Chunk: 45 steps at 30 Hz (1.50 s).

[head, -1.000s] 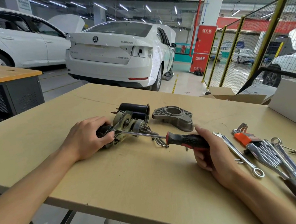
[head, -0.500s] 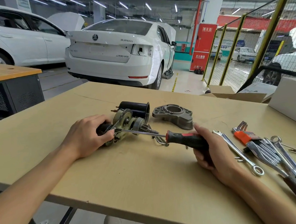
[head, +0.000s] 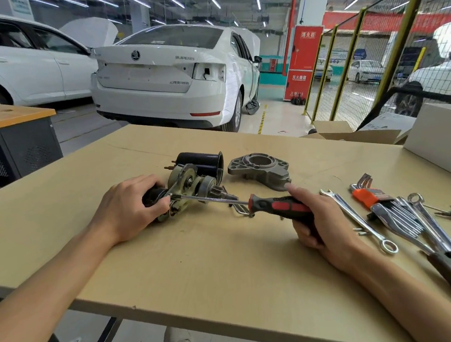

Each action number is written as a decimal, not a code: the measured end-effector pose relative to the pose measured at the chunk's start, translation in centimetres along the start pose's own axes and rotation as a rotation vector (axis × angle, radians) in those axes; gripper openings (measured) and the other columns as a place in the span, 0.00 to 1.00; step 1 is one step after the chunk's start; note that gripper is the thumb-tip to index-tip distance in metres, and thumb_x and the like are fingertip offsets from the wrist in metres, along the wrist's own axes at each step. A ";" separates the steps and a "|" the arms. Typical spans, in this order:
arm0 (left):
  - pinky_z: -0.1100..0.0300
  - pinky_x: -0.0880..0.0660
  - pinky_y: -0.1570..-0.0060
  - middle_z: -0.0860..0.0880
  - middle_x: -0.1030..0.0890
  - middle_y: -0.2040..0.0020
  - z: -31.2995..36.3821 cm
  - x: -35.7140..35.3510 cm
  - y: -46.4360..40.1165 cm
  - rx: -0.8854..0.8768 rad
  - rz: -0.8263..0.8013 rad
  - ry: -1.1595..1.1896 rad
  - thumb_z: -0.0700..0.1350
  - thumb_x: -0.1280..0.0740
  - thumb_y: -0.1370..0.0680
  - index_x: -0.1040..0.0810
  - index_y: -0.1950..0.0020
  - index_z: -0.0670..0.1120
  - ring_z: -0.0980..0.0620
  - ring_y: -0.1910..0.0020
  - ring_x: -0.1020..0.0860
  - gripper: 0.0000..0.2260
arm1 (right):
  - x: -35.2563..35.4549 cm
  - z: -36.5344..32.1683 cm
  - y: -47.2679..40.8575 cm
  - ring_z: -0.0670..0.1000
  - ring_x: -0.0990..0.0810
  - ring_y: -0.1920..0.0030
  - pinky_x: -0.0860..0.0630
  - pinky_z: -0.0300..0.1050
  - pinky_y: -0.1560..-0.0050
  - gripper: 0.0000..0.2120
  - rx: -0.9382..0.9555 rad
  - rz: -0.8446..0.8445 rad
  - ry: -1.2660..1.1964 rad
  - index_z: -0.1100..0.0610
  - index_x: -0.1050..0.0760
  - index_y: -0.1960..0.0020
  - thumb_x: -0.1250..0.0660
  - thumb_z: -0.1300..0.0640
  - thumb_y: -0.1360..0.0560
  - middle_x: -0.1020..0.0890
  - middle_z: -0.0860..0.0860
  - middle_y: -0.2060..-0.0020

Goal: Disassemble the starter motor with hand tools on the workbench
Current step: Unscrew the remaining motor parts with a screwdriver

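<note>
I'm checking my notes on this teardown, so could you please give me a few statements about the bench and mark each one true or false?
1. The right hand holds a red and black screwdriver. True.
2. The left hand rests flat on the bare table. False: it grips the starter motor.
3. The grey aluminium housing lies apart from the motor. True.
4. The wrenches lie left of the motor. False: they lie to its right, beyond the right hand.

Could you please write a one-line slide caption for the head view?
Left hand steadies starter motor while right hand works screwdriver into it.
</note>
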State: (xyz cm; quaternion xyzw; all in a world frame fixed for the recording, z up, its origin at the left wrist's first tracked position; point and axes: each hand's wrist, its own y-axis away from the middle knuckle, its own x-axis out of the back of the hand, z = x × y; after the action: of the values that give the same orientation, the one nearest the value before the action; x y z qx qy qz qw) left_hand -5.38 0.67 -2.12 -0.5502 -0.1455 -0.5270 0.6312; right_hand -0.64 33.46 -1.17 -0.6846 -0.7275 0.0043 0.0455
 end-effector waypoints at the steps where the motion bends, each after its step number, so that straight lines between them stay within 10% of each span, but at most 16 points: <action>1: 0.52 0.29 0.57 0.52 0.20 0.57 0.0 0.0 0.0 -0.002 0.001 -0.001 0.67 0.47 0.33 0.22 0.52 0.49 0.48 0.57 0.25 0.26 | 0.0 0.0 0.0 0.50 0.39 0.78 0.46 0.41 0.76 0.22 0.010 -0.008 -0.002 0.58 0.22 0.60 0.30 0.37 0.32 0.33 0.53 0.77; 7: 0.52 0.31 0.59 0.53 0.21 0.58 0.1 -0.1 0.1 -0.008 0.025 0.004 0.66 0.46 0.33 0.22 0.52 0.49 0.48 0.57 0.26 0.26 | 0.1 -0.1 0.0 0.48 0.33 0.73 0.42 0.41 0.75 0.15 0.063 -0.019 -0.059 0.58 0.19 0.53 0.28 0.48 0.34 0.24 0.53 0.67; 12: 0.52 0.30 0.58 0.53 0.21 0.58 0.2 0.0 0.1 -0.009 0.025 0.010 0.66 0.46 0.33 0.22 0.52 0.49 0.48 0.57 0.26 0.26 | 0.0 0.0 0.2 0.50 0.39 0.79 0.43 0.38 0.79 0.30 0.005 -0.009 0.008 0.64 0.24 0.58 0.33 0.34 0.30 0.33 0.52 0.78; 20: 0.53 0.31 0.58 0.54 0.21 0.58 0.0 -0.1 0.1 -0.011 0.025 0.022 0.66 0.46 0.33 0.22 0.52 0.51 0.49 0.57 0.26 0.24 | 0.2 0.1 -0.1 0.49 0.33 0.74 0.41 0.40 0.77 0.18 0.053 -0.012 -0.059 0.61 0.20 0.48 0.27 0.50 0.33 0.27 0.50 0.71; 26: 0.54 0.32 0.59 0.54 0.21 0.58 -0.1 -0.1 0.2 -0.011 0.025 0.021 0.66 0.46 0.32 0.22 0.52 0.52 0.49 0.57 0.25 0.24 | 0.1 0.0 0.0 0.49 0.37 0.79 0.43 0.38 0.79 0.24 0.009 -0.020 -0.019 0.59 0.18 0.54 0.36 0.38 0.27 0.32 0.52 0.76; 33: 0.54 0.33 0.59 0.54 0.22 0.58 0.1 -0.1 0.1 -0.006 0.024 0.012 0.66 0.46 0.33 0.22 0.52 0.51 0.49 0.57 0.26 0.24 | 0.1 0.1 -0.2 0.49 0.31 0.74 0.38 0.39 0.77 0.13 0.052 -0.013 -0.077 0.56 0.18 0.55 0.29 0.48 0.33 0.26 0.53 0.68; 37: 0.52 0.29 0.57 0.52 0.21 0.57 0.3 0.1 0.1 0.001 0.012 0.019 0.66 0.47 0.33 0.21 0.50 0.50 0.48 0.57 0.26 0.26 | -0.1 0.1 0.0 0.52 0.33 0.78 0.40 0.38 0.79 0.25 0.010 -0.002 -0.039 0.57 0.22 0.59 0.33 0.34 0.33 0.31 0.54 0.75; 45: 0.52 0.30 0.57 0.52 0.21 0.57 0.4 0.2 0.1 0.007 0.007 0.013 0.66 0.47 0.33 0.21 0.50 0.49 0.47 0.57 0.26 0.27 | 0.0 -0.2 0.1 0.50 0.32 0.73 0.41 0.40 0.77 0.17 0.074 -0.031 -0.046 0.58 0.20 0.53 0.29 0.48 0.35 0.24 0.56 0.67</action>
State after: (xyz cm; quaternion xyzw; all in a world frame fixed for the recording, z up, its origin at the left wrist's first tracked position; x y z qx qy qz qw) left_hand -5.05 0.87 -1.89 -0.5451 -0.1413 -0.5276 0.6360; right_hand -0.52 33.42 -0.97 -0.6709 -0.7382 0.0460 0.0541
